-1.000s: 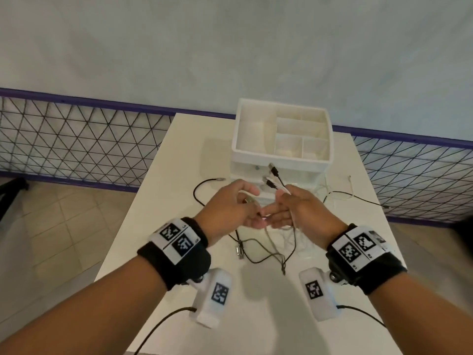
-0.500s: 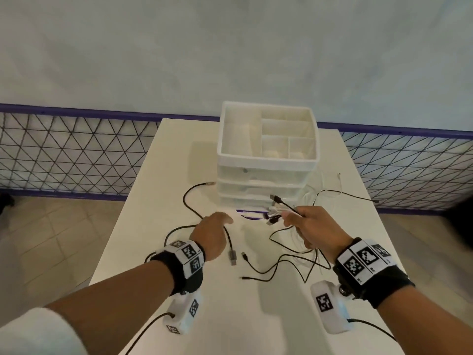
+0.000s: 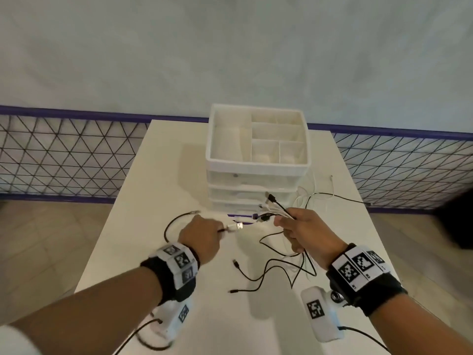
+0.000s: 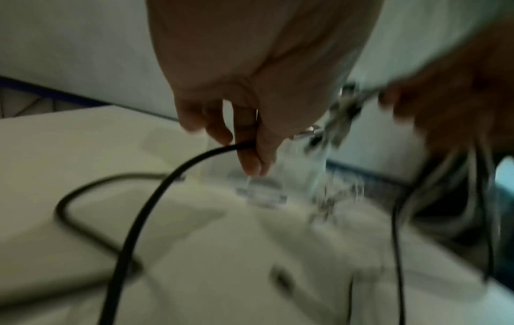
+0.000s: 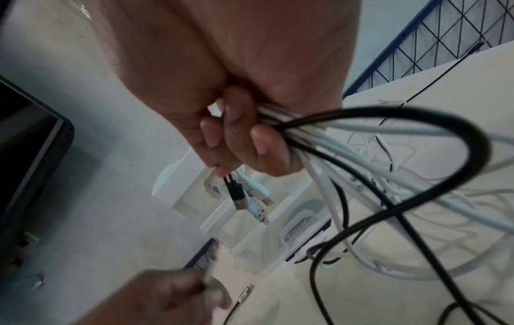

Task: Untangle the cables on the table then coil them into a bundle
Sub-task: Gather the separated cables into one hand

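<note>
My right hand point(image 3: 294, 225) grips a bunch of black and white cables point(image 5: 308, 140) just behind their plugs point(image 3: 268, 208), which stick out toward the organizer; the wrist view shows the USB plugs point(image 5: 250, 202) past my fingers. The cable tails point(image 3: 281, 267) hang down and loop over the table. My left hand point(image 3: 204, 234) pinches a black cable point(image 4: 172, 176) near its silver plug point(image 3: 236, 226), raised a little left of the right hand. That cable curves back over the table on the left point(image 3: 171, 224).
A white drawer organizer point(image 3: 258, 165) with open top compartments stands at the table's point(image 3: 158, 190) far middle. Thin white and black cables point(image 3: 322, 194) lie to its right. A mesh fence point(image 3: 64, 157) runs behind the table; floor lies on both sides.
My left hand dropped to the table, picked up the black cable by its plug end, and lifted it toward the right hand. The right hand kept hold of its bunch.
</note>
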`<state>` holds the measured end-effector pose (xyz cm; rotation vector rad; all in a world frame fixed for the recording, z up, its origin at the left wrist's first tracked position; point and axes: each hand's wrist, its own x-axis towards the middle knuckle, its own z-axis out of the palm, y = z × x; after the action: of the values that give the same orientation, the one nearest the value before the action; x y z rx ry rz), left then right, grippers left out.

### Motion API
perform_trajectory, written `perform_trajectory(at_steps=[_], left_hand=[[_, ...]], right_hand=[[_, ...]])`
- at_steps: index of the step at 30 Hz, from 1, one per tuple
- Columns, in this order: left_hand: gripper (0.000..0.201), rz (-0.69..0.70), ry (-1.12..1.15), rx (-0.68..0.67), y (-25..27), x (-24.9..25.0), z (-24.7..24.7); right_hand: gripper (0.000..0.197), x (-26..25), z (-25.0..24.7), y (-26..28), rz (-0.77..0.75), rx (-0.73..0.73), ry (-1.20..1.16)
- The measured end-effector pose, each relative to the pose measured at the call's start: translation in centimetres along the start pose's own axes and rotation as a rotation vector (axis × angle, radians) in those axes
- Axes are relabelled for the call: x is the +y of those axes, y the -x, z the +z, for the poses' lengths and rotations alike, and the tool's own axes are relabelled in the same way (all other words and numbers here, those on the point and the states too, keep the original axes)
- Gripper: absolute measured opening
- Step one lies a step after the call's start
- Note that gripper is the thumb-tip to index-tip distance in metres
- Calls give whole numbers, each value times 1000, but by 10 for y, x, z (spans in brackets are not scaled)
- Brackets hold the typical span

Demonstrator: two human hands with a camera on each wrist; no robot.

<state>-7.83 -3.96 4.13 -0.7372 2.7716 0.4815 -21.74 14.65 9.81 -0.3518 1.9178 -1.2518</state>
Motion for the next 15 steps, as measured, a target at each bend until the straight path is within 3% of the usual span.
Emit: perform_trajectory(at_steps=[3, 7, 11, 13, 15], left_hand=[[28, 3, 459, 76, 8, 5, -54], [26, 8, 924, 52, 26, 32, -87], [25, -38, 1432, -39, 38, 52, -81], [24, -57, 1551, -132, 46, 51, -79], [28, -60, 1514, -234, 53, 44, -80]], right_hand=[[13, -13, 4, 0, -68, -6, -61], [9, -37, 22, 4, -233, -90, -166], [27, -47, 42, 5, -423, -122, 109], [22, -45, 46, 4, -468, -111, 266], [19, -39, 44, 3, -469, -139, 359]])
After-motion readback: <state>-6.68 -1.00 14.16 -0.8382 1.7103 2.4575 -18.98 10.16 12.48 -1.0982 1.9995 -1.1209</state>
